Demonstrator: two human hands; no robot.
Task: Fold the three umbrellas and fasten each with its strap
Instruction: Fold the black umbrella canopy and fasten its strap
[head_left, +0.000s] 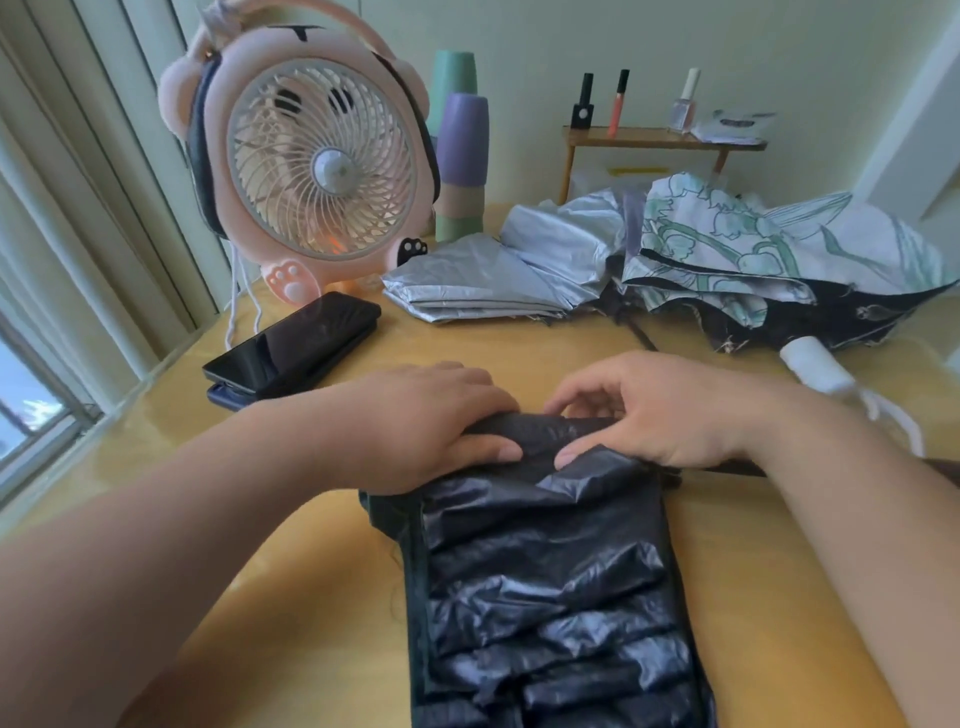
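1. Three umbrellas on the table (519, 343). The black umbrella (545, 571) is nearest, lying lengthwise toward the camera. The silver umbrella (498, 275) and the floral umbrella (753, 244) sit at the far side, well apart from it. They overlap each other and both are loose and unfastened.
2. The black umbrella's canopy is flattened into crumpled bands. Its far end is bunched into a roll under both hands.
3. Left hand (431, 421): fingers wrapped over the roll, thumb pressed into the fabric on the near side. Clamped on the bundle.
4. Right hand (660, 410): just beside the left, fingers curled. Thumb and fingertips pinch a fold of the same fabric.
5. Step, my read: first umbrella, gathering the canopy into a roll at the far end. Nothing is fastened, so zero of three done.
6. Next move, my read:
   - Left hand anchors the roll.
   - Right hand tucks the loose flaps and winds them one way, tight, so the pleats don't spring back.
   - Then locate the strap. I can't see it in the frame; it may be buried in the folds or underneath.
7. Risk: the fabric looks slick and creased, so a slack wrap likely unrolls before the strap closes.
8. The phone (296, 343) and fan (311, 156) sit back-left, apart from the work. The floral umbrella's white handle (815, 364) lies near the right wrist, not touching it.
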